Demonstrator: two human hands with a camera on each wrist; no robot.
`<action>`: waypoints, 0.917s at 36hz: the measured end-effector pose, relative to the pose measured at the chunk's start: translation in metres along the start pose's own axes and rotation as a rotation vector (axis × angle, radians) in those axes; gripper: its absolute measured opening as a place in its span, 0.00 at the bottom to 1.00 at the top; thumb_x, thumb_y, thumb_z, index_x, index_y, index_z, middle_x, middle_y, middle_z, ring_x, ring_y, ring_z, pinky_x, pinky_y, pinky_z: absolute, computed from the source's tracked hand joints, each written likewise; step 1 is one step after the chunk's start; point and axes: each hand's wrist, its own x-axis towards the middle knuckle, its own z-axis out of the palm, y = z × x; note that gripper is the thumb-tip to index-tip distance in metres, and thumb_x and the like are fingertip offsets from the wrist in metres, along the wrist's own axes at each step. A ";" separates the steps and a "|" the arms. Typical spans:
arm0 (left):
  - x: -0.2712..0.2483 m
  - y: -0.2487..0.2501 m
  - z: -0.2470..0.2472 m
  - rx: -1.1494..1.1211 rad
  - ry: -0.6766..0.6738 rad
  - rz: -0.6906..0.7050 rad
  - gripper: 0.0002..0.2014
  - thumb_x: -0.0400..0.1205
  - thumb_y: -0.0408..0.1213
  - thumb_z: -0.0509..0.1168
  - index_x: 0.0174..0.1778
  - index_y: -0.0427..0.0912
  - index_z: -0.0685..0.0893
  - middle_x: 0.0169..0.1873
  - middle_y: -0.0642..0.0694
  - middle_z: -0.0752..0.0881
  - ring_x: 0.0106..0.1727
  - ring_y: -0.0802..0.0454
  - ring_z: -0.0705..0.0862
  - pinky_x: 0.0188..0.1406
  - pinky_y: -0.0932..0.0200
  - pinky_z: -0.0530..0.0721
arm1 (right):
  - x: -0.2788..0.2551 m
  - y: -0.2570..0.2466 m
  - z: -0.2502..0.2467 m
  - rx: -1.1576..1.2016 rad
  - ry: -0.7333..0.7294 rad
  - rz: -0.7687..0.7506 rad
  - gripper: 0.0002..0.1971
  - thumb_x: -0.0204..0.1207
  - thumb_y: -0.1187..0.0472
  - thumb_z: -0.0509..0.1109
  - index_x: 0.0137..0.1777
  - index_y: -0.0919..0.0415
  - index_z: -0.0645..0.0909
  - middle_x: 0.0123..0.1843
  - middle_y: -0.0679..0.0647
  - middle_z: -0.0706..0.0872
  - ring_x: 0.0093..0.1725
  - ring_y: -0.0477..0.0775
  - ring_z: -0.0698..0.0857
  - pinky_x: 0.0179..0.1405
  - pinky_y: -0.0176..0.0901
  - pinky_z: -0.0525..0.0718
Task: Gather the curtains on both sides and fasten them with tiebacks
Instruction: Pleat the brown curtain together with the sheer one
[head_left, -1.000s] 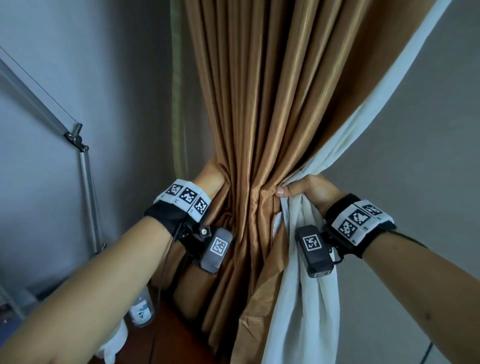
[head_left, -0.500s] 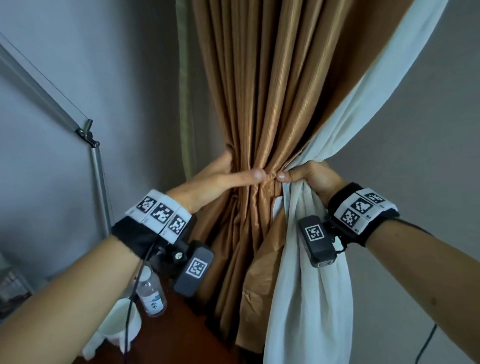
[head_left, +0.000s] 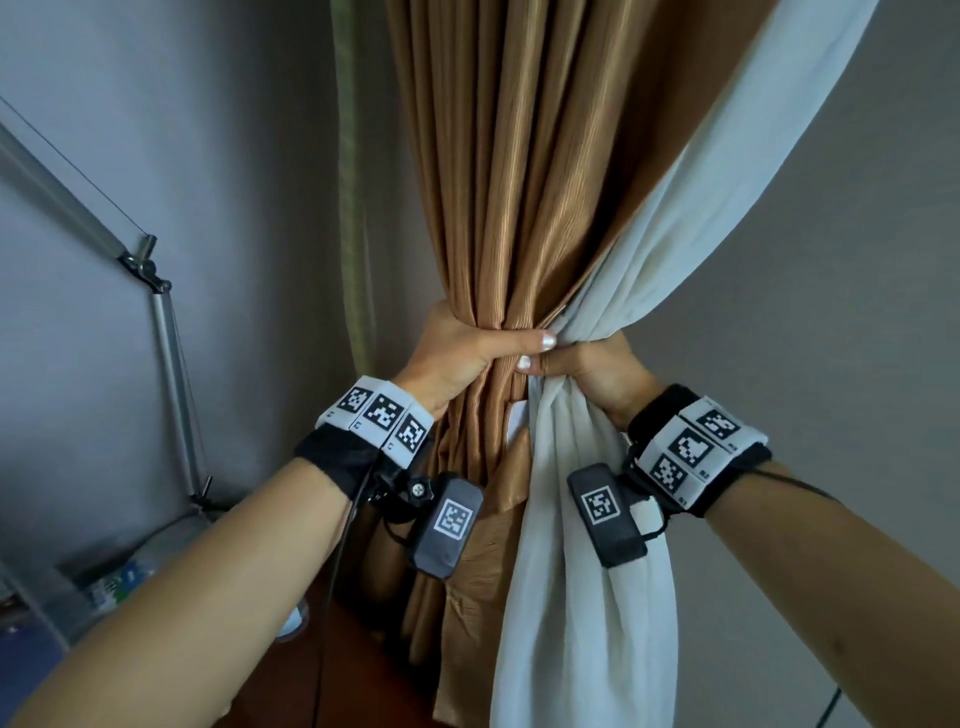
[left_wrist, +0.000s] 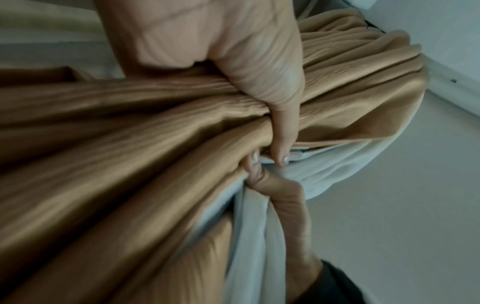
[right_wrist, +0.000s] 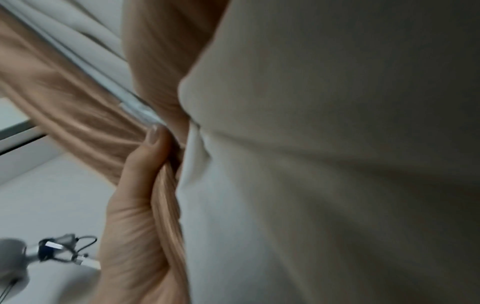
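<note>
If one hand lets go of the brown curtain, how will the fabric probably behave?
The brown curtain looks floppy: it folds into pleats where the left hand grips it, so it would probably spread out. Its sheen hints it may slip.

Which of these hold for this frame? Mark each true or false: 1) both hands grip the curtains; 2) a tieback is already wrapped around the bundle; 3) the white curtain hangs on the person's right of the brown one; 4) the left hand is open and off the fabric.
1) True: the left hand and right hand both grip the gathered fabric.
2) False: no tieback shows anywhere around the bundle.
3) True: the white curtain hangs right of the brown curtain.
4) False: its fingers and thumb curl round the brown curtain.
</note>
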 end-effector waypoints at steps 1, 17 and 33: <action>-0.001 -0.001 0.001 -0.001 0.019 0.007 0.20 0.63 0.28 0.83 0.47 0.46 0.87 0.44 0.51 0.92 0.49 0.60 0.90 0.50 0.66 0.84 | 0.000 0.000 0.002 -0.024 0.011 -0.020 0.17 0.62 0.79 0.79 0.52 0.72 0.82 0.44 0.56 0.86 0.47 0.50 0.87 0.42 0.33 0.86; 0.011 -0.003 0.029 0.263 0.303 -0.040 0.46 0.44 0.64 0.82 0.58 0.48 0.86 0.47 0.56 0.90 0.49 0.60 0.89 0.52 0.56 0.89 | -0.007 -0.016 0.001 -0.433 -0.293 -0.096 0.16 0.64 0.71 0.81 0.45 0.51 0.85 0.45 0.43 0.88 0.50 0.45 0.88 0.56 0.40 0.87; 0.018 0.015 0.029 0.382 0.387 -0.213 0.47 0.56 0.60 0.82 0.68 0.40 0.78 0.61 0.47 0.84 0.57 0.47 0.84 0.49 0.61 0.76 | -0.035 -0.012 -0.021 -0.664 0.332 -0.466 0.25 0.61 0.60 0.83 0.52 0.53 0.71 0.39 0.44 0.74 0.36 0.42 0.75 0.37 0.38 0.77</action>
